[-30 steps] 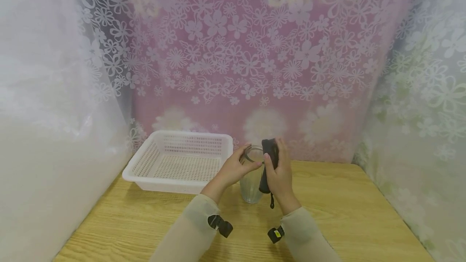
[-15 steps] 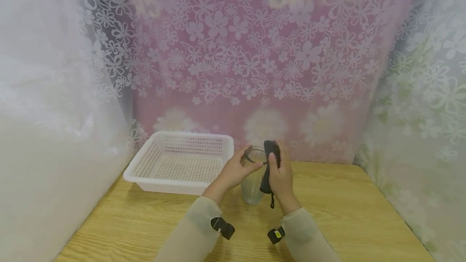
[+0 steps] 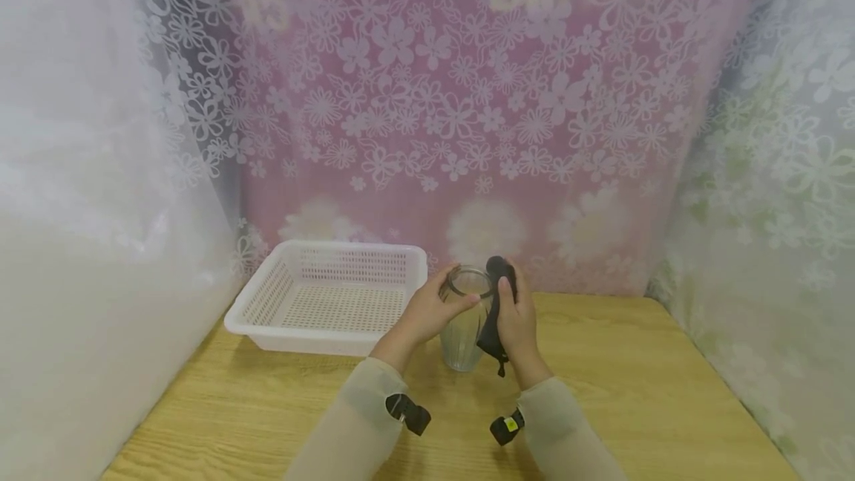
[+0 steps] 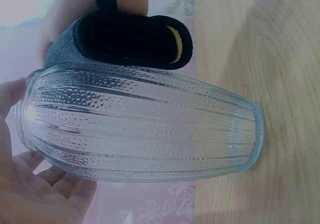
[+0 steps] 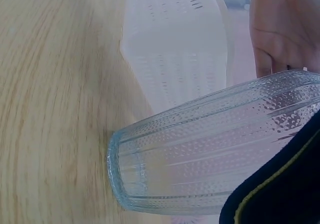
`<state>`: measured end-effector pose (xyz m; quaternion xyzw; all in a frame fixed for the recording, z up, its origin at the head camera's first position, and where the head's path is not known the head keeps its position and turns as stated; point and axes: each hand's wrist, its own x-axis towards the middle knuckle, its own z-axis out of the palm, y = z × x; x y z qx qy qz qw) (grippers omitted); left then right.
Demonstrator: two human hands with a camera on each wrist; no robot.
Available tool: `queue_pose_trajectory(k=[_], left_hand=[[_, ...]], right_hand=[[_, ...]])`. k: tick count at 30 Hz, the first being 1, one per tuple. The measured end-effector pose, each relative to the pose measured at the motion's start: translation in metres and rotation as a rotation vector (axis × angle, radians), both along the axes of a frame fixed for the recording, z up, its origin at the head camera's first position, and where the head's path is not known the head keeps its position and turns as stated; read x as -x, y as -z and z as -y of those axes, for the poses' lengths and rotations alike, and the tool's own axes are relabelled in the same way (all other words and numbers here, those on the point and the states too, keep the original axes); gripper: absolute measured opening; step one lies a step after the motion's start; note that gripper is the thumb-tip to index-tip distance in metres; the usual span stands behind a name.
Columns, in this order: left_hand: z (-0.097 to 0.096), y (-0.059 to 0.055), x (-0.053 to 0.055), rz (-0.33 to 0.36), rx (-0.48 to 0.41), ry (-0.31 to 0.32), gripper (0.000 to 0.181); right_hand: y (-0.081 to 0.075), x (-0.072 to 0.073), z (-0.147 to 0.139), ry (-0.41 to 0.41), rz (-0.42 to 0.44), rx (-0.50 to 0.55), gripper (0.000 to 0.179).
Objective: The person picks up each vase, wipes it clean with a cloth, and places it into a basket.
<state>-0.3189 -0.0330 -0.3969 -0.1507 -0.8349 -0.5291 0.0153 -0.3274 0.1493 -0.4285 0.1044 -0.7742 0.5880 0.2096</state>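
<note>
Left hand (image 3: 427,312) grips the neck of a clear, ribbed, dimpled glass vase (image 3: 461,340) just below its round rim, thumb on the near side, other fingers around the far side. Vase is upright with its mouth up, in front of the person, low at the worktop; can't tell for sure if the base touches. Right hand (image 3: 519,324) grips a long, narrow, black soft-fabric pouch (image 3: 493,326), thumb on the near face, other fingers mostly behind it. Pouch is slightly tilted, right up along the vase's right side; yellow edging shows at its opening in the left wrist view, short black cord (image 3: 502,370) hanging at its lower end. White rectangular perforated plastic basket (image 3: 314,334) sits left of the vase on the light wood-grain worktop (image 3: 634,384), left wrist overlapping its near right corner. Beige sleeves (image 3: 354,421) on both arms, black wrist camera (image 3: 417,419) at each. Behind: pink curtain (image 3: 401,125) with white flower print; pale translucent sheeting (image 3: 87,258) on both sides.
</note>
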Motion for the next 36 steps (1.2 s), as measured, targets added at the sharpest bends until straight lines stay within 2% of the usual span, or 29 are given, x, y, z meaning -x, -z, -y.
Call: queue_pose_trajectory(k=[8, 12, 21, 24, 29, 36], left_hand=[[0.002, -0.007, 0.001, 0.003, 0.034, -0.001, 0.086], [0.001, -0.01, 0.001, 0.005, 0.043, -0.003, 0.086], [0.002, -0.009, 0.002, 0.01, 0.037, -0.003, 0.083], [0.002, -0.009, 0.003, 0.017, 0.037, -0.006, 0.081], [0.002, -0.008, 0.003, 0.029, 0.02, -0.002, 0.08], [0.001, -0.003, 0.003, 0.038, 0.007, 0.013, 0.081]], right_hand=[[0.0, 0.006, -0.001, -0.002, 0.053, 0.072, 0.053], [0.001, 0.008, -0.002, -0.023, 0.107, 0.132, 0.055], [0.011, 0.012, -0.002, -0.076, 0.198, 0.264, 0.048], [0.014, 0.016, -0.003, -0.095, 0.207, 0.27, 0.049], [0.023, 0.022, -0.004, -0.088, 0.22, 0.21, 0.048], [0.037, 0.026, -0.007, -0.092, 0.26, 0.188, 0.051]])
